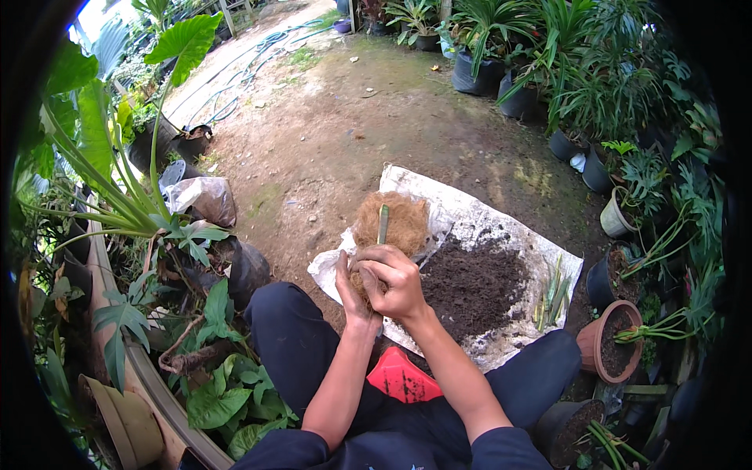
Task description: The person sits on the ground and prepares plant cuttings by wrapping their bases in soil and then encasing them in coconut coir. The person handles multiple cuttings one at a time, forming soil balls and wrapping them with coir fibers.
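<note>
My left hand (356,296) and my right hand (397,283) are cupped together in front of my knees, pressing a wad of brown coconut fibre (359,280) between them. The right fingers curl over the top of the wad, while the left palm supports its side. From above the hands a green leaf cutting (383,223) stands upright; its lower end is hidden. Just beyond lies a loose heap of coconut fibre (407,219) on a white woven sack (407,182). Dark soil (474,286) is spread over the sack's middle, and several more leaf cuttings (554,296) rest at its right side.
Between my legs sits a red plastic object (402,377). Potted plants line the right, including a terracotta-coloured pot (607,345). On the left are a curved bed edge (129,345), leafy plants and a filled plastic bag (205,200). A blue hose (243,74) lies on the bare ground (337,133).
</note>
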Tool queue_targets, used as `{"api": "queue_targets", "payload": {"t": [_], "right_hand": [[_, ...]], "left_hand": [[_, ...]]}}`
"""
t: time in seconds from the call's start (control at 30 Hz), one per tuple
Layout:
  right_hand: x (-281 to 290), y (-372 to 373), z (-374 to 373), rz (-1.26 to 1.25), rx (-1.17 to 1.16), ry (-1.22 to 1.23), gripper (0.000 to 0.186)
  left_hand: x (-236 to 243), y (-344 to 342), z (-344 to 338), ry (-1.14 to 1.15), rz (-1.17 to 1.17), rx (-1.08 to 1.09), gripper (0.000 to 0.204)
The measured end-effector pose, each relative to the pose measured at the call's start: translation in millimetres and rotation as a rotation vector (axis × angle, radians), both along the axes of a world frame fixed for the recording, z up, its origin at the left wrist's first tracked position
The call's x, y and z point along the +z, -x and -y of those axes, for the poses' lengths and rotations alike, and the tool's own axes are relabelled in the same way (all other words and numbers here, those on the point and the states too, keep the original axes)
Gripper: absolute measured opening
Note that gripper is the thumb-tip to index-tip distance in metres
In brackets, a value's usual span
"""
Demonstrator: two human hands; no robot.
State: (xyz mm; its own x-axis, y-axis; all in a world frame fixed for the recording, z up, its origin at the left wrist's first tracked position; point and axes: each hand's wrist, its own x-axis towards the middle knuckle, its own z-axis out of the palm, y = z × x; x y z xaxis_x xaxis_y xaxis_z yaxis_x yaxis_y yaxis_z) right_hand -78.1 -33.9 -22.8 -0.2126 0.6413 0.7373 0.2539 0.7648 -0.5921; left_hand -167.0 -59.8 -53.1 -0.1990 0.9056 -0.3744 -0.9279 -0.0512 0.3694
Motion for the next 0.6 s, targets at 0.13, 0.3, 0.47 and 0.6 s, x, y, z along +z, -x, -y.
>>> {"api": "queue_targets", "payload": {"t": [0.13, 0.3, 0.47, 0.6], "right_hand": [[1, 1, 1, -0.011, -0.013, 0.001, 0.012], [3, 1, 1, -0.065, 0.017, 0.008, 0.014], [1, 1, 0, -0.04, 0.015, -0.041, 0.015], [3, -1, 2, -0.017, 0.094, -0.044, 0.025]], "left_hand": [[-3, 1, -3, -0.148, -0.062, -0.042, 0.033], [-9, -2, -4, -0.095, -0.171, 0.051, 0.029], [-16, 0, -4, -0.16, -0.116, 0.022, 0.03], [-24, 1, -3, -0.296, -0.179, 0.061, 0.033]]}}
